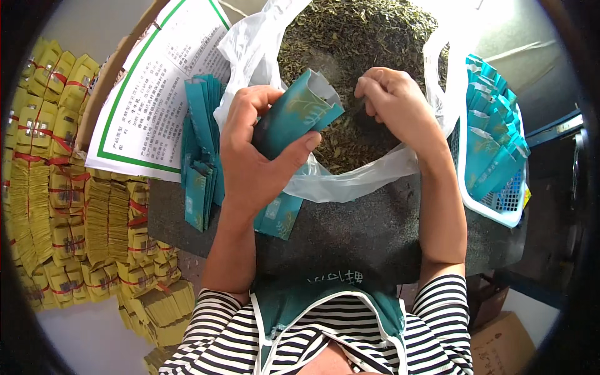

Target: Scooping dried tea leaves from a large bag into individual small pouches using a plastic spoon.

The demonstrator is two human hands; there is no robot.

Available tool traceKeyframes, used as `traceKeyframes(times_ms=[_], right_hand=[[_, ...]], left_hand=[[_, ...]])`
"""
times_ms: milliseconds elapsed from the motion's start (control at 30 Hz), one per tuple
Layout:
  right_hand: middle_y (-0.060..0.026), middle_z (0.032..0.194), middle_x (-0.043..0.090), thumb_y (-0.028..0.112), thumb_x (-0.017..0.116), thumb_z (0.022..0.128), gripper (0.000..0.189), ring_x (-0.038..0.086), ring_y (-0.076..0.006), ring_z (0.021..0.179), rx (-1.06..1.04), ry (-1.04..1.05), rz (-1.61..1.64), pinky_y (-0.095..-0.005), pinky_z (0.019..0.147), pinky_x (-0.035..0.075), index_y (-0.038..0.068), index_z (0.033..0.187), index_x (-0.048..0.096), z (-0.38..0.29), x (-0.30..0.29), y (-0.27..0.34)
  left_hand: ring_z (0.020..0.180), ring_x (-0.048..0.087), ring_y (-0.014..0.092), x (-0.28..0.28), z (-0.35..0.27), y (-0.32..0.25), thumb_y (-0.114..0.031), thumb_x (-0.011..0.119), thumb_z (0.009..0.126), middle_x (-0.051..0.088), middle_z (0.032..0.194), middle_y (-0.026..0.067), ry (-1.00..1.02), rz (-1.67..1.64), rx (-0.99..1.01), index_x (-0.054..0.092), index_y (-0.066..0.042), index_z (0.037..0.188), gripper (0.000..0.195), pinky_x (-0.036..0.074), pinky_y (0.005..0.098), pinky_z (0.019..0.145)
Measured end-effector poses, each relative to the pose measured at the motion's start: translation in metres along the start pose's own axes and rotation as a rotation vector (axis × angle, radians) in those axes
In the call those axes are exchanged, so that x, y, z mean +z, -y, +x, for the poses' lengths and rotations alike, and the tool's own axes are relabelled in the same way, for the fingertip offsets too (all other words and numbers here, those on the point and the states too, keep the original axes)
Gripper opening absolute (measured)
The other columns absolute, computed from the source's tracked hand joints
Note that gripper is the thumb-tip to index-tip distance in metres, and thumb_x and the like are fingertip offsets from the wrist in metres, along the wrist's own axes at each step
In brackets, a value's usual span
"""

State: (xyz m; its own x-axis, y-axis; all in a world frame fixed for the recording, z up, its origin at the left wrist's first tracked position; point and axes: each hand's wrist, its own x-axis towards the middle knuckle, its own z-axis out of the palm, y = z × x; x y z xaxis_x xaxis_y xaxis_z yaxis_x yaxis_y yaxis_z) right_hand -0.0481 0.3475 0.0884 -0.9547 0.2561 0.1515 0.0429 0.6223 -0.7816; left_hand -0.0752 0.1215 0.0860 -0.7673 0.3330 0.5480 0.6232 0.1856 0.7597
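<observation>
My left hand (248,161) grips a teal printed pouch (297,115), tilted with its open mouth toward the upper right. The pouch has a pale lining and a gold and light-blue plant pattern. To its right my right hand (393,96) hovers over dried green leaves (361,28), its fingers curled together. Whether anything is between those fingertips is hidden. The leaves, which look like tea, fill a large translucent plastic bag (351,183) with its rim spread wide. Flat teal pouches (201,140) stand bunched beside my left wrist, and more pouches (279,215) lie under that forearm.
At right, a white plastic basket (463,183) holds several upright teal pouches (492,131). A printed sheet with a green border (154,93) leans at left. Yellow packets (70,192) in red-tied bundles are stacked beyond the dark tabletop (337,229). A cardboard box (506,344) sits lower right.
</observation>
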Motion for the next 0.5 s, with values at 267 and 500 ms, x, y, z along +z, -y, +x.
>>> traceKeyframes(times_ms=[267,500], right_hand=[[0.0018,0.069,0.057,0.025,0.055,0.099,0.024,0.051,-0.0068,0.06,0.069,0.05,0.401,-0.0222,0.056,0.043,0.005,0.092,0.067,0.005,-0.016,0.001],[0.0009,0.068,0.055,0.029,0.056,0.1,0.025,0.049,-0.0068,0.058,0.039,-0.05,0.42,-0.0225,0.053,0.04,0.007,0.093,0.067,-0.004,-0.042,0.01]], left_hand=[[0.089,0.053,0.011,-0.003,0.0,0.008,-0.019,0.084,0.075,0.058,0.107,0.0012,0.017,0.101,0.092,0.059,-0.001,0.111,0.047,0.044,0.0271,0.08],[0.097,0.057,0.02,0.003,0.002,0.01,-0.015,0.084,0.07,0.058,0.107,0.009,0.013,0.142,0.159,0.059,0.0,0.106,0.046,0.045,0.0322,0.086]])
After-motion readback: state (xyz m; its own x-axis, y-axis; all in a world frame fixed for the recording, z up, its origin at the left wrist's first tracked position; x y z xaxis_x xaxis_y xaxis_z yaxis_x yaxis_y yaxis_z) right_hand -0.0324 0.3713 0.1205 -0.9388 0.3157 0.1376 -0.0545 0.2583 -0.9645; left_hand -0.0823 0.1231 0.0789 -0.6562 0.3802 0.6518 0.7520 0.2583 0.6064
